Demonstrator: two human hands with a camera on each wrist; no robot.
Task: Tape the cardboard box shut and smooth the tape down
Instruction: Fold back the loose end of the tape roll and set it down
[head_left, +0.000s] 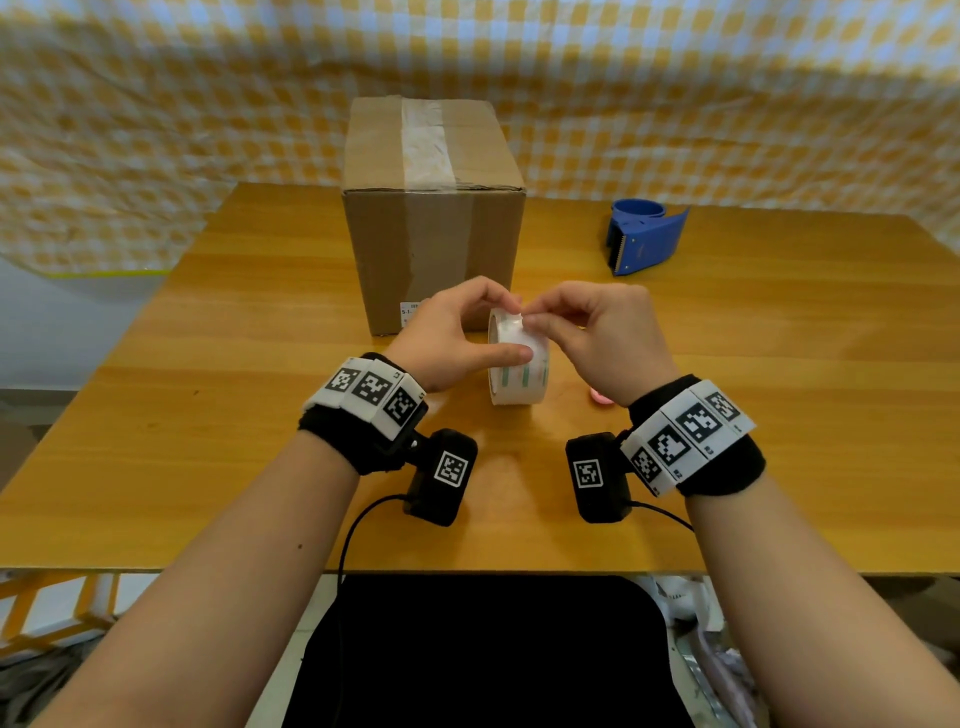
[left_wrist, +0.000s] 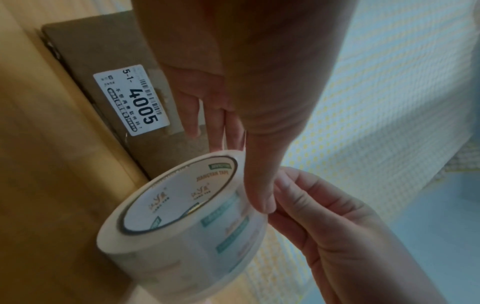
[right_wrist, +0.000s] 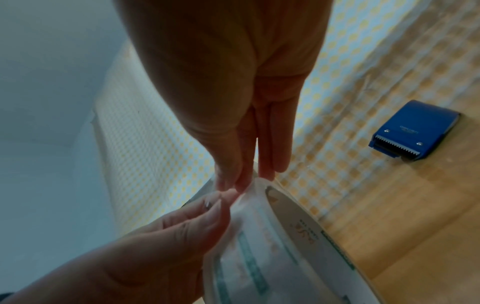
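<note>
A brown cardboard box stands closed at the back middle of the table, with a strip of clear tape along its top seam and a white label low on its front. In front of it a roll of clear packing tape is held on edge above the table. My left hand grips the roll, thumb on its near side. My right hand pinches the tape's loose end at the top of the roll.
A blue handheld tape cutter lies on the wooden table to the right of the box, its serrated blade facing me. A small pink object peeks out under my right wrist. Checked cloth hangs behind.
</note>
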